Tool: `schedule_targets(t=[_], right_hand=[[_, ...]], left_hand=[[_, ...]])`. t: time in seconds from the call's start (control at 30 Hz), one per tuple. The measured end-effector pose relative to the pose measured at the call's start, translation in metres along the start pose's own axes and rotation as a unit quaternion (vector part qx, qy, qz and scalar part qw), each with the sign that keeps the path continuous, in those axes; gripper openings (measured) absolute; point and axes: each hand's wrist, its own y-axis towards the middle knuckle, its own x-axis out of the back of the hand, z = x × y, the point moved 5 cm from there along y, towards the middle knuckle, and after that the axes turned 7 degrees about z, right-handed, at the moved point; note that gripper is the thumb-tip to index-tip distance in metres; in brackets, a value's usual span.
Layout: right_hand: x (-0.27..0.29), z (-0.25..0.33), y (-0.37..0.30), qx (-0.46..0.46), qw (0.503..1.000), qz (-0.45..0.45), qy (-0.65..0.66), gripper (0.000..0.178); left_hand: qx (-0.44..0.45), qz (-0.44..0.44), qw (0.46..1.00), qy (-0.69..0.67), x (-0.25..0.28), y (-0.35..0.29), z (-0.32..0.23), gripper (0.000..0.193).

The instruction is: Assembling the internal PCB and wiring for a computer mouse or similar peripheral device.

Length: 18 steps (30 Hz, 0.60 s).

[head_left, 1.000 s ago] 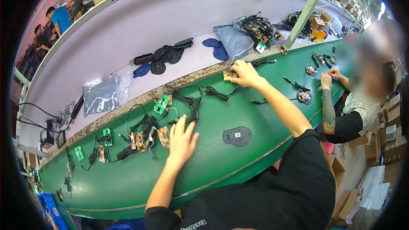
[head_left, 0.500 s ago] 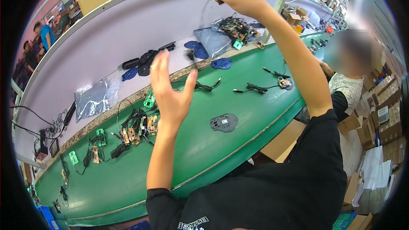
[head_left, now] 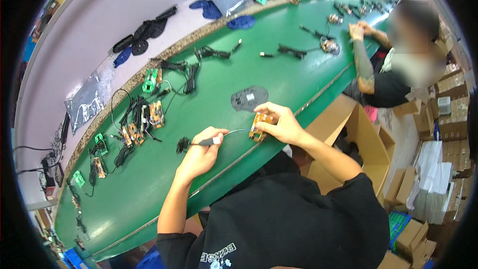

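Observation:
My right hand point(head_left: 285, 125) pinches a small orange-brown circuit board point(head_left: 258, 132) above the near edge of the green work surface point(head_left: 199, 109). Thin wires point(head_left: 238, 131) lead from that board toward my left hand point(head_left: 200, 155). My left hand is closed round a black cable point(head_left: 203, 142), with a pale connector end at the fingers and a dark bundled part hanging to the left. Just beyond the board lies a flat dark grey, rounded plastic plate point(head_left: 238, 100) with a white label; my right fingers are close to it.
Left of my hands lie several boards with coiled black cables point(head_left: 137, 119) and a green board point(head_left: 150, 80). Farther off are black cables point(head_left: 216, 52), blue rounded plates point(head_left: 241, 22) and plastic bags point(head_left: 84, 102). A co-worker point(head_left: 398, 77) sits at right, near a cardboard box point(head_left: 366, 144).
My right hand has come down from high at the back with the circuit board. My left hand, open before, has lowered and closed on the cable. The view has tilted downward.

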Motion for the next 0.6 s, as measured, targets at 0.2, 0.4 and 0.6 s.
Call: schedule_targets(t=[0.2, 0.4, 0.6], right_hand=[[0.010, 0.031, 0.000, 0.205, 0.834, -0.002, -0.512, 0.047], [0.008, 0.034, -0.004, 0.289, 0.739, 0.132, -0.594, 0.052], [0.002, 0.026, 0.009, 0.259, 0.732, 0.238, -0.583, 0.081]], left_hand=[[0.130, 0.103, 0.985, -0.038, -0.014, 0.008, 0.013, 0.021], [0.137, 0.129, 0.961, -0.201, -0.027, 0.011, 0.004, 0.019], [0.069, -0.022, 0.974, -0.213, -0.021, 0.027, 0.015, 0.022]])
